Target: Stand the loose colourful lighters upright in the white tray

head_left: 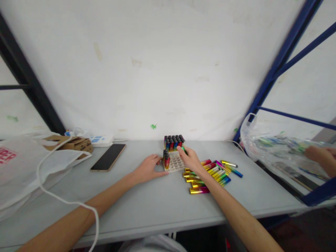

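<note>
A white tray (177,161) with rows of round holes lies mid-desk. A few shiny multicoloured lighters (166,159) stand upright along its left side. My left hand (148,168) rests at the tray's front left corner, fingers spread, thumb stretched along the front edge. Over the tray's right part, my right hand (191,159) is closed on a green lighter (185,151), mostly hidden by the fingers. Behind the tray stands a tight block of black-topped lighters (174,142). Several loose lighters (199,190) in yellow, red, green and blue lie right of the tray, partly under my right forearm.
A phone (109,157) lies to the left, near a cardboard box (78,144) and a white plastic bag (23,171). A white cable (65,202) crosses the left side. At right, beyond a blue frame (265,82), another person's hand (321,157) is by clear bags (273,143).
</note>
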A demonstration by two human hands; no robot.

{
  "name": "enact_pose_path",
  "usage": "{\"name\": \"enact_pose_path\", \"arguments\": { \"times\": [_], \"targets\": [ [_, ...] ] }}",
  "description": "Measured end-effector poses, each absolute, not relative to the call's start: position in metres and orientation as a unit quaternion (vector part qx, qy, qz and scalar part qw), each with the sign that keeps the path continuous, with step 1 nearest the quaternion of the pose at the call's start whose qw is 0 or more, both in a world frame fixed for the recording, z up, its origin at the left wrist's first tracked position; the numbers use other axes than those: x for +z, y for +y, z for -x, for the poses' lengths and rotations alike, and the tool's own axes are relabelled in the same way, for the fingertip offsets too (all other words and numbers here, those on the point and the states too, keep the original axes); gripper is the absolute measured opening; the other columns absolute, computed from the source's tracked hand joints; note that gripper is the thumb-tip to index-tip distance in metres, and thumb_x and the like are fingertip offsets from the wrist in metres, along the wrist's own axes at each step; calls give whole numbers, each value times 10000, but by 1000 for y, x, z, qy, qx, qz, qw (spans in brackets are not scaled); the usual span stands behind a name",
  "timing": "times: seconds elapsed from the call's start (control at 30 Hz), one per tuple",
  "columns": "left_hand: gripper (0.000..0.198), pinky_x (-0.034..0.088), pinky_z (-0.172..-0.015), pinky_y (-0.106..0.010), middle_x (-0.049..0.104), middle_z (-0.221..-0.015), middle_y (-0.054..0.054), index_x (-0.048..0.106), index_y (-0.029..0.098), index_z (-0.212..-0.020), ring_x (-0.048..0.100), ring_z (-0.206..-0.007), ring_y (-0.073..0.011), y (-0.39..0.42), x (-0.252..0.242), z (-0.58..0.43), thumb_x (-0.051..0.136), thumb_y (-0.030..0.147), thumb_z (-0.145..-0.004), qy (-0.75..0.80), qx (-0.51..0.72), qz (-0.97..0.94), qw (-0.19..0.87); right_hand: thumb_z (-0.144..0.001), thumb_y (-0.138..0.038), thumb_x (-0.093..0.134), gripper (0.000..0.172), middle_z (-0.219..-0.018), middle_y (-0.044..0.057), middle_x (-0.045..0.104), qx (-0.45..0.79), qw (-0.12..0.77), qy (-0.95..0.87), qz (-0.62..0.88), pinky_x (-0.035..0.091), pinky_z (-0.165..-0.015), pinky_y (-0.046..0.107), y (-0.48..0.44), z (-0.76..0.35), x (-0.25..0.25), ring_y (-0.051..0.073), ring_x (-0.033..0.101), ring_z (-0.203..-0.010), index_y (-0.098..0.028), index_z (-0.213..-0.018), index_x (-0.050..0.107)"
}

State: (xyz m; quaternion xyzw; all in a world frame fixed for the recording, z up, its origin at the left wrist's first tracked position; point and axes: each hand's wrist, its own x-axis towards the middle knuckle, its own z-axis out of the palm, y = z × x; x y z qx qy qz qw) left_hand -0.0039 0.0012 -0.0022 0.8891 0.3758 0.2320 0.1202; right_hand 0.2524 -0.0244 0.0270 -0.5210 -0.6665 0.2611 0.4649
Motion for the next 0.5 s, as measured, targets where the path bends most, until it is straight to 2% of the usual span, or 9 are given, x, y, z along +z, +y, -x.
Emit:
{"name": "enact_pose_path", "arguments": {
  "times": [0.07, 0.13, 0.2, 0.27, 0.4, 0.5],
  "targets": [
    [583, 535, -847, -404, 698, -969, -81, 704, 199, -1011, 677, -920, -304, 2, -3, 4, 764, 759, -861, 377, 233, -889, 117, -1013, -805, 425, 613, -671, -21, 528, 314, 434, -682, 498, 398, -586, 296, -29, -255, 33, 171, 482, -621, -246, -780, 523],
    [588, 534, -836, -399, 697, -958, -80, 708, 199, -1004, 676, -911, -302, 2, -4, 4, 768, 765, -857, 377, 235, -888, 115, -1045, -807, 387, 636, -754, 6, 594, 314, 408, -717, 469, 465, -634, 308, -35, -257, 38, 183, 538, -670, -236, -836, 572],
    [580, 529, -824, -394, 699, -962, -81, 710, 200, -991, 675, -907, -300, 2, -5, 4, 771, 762, -859, 377, 237, -888, 113, -1071, -785, 390, 644, -857, 46, 644, 236, 396, -768, 444, 512, -769, 338, -39, -257, 41, 206, 589, -803, -222, -856, 615],
    [569, 525, -820, -392, 699, -970, -83, 710, 199, -984, 675, -906, -299, 1, -5, 4, 779, 749, -860, 378, 236, -888, 112, -1101, -741, 394, 636, -870, 58, 654, 164, 373, -806, 429, 497, -840, 351, -42, -255, 41, 213, 584, -850, -213, -841, 634],
    [561, 524, -834, -395, 696, -960, -82, 706, 199, -993, 676, -910, -297, 0, -5, 3, 776, 742, -869, 378, 239, -888, 103, -1124, -668, 442, 616, -699, 5, 601, 177, 312, -820, 447, 404, -682, 308, -41, -251, 37, 168, 492, -658, -206, -754, 610],
    [560, 521, -818, -388, 694, -949, -77, 705, 205, -990, 671, -901, -294, 0, -4, 2, 770, 748, -871, 376, 238, -890, 99, -1115, -607, 536, 553, -668, -11, 606, 192, 302, -815, 455, 372, -649, 288, -40, -252, 37, 160, 513, -637, -193, -762, 639]
  ]
}}
